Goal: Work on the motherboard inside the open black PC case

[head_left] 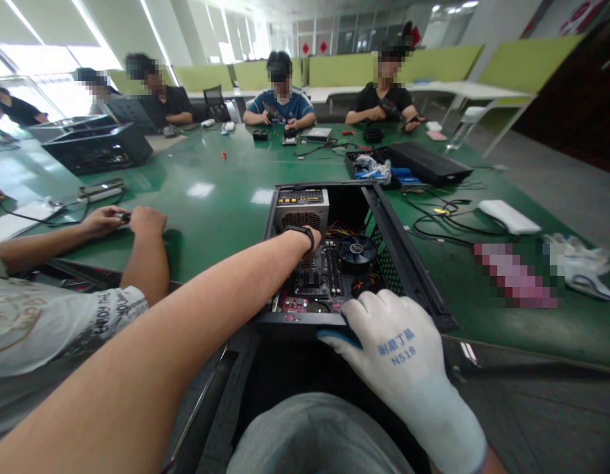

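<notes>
An open black computer case (413,263) lies on the green table (220,197) right in front of me. Inside it are a motherboard (319,280), a round cooler fan (356,250) and a grey power supply (302,207). My bare left hand (312,238), with a black band on the wrist, reaches down into the case beside the power supply; its fingers are hidden. My right hand (391,339), in a white glove, is curled over the case's near rim.
A co-worker's forearms (122,224) rest on the table at my left. Another open case (97,148) stands at the back left, and a flat black unit (426,164) at the back right. Cables (447,220) and white gloves (576,263) lie to the right. Several people sit along the far side.
</notes>
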A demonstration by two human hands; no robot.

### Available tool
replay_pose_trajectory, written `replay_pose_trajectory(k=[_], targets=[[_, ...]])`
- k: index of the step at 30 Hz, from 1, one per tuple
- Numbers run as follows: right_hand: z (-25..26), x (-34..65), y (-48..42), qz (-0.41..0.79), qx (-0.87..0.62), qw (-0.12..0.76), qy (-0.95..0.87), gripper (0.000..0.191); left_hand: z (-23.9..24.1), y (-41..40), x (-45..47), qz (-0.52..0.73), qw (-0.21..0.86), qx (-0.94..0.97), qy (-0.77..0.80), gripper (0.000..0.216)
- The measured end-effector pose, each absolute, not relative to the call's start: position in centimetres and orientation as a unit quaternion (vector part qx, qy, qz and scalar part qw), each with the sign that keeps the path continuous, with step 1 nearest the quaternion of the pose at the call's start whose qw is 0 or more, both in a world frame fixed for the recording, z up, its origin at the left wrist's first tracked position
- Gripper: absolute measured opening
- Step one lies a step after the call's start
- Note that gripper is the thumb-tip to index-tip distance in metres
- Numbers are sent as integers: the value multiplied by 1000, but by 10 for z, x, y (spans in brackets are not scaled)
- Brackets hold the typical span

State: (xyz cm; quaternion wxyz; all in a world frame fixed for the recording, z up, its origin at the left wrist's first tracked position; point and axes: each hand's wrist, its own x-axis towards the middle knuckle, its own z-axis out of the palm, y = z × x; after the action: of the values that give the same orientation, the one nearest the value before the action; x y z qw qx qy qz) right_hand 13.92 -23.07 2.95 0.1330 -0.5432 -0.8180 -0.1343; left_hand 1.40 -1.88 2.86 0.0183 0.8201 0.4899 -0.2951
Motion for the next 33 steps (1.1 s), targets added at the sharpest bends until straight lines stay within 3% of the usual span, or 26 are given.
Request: replay_pose_trajectory(k=[33], targets=[[30, 139, -231, -147, -541, 134, -817, 34, 24, -16, 14, -293, 15, 822, 489, 53]])
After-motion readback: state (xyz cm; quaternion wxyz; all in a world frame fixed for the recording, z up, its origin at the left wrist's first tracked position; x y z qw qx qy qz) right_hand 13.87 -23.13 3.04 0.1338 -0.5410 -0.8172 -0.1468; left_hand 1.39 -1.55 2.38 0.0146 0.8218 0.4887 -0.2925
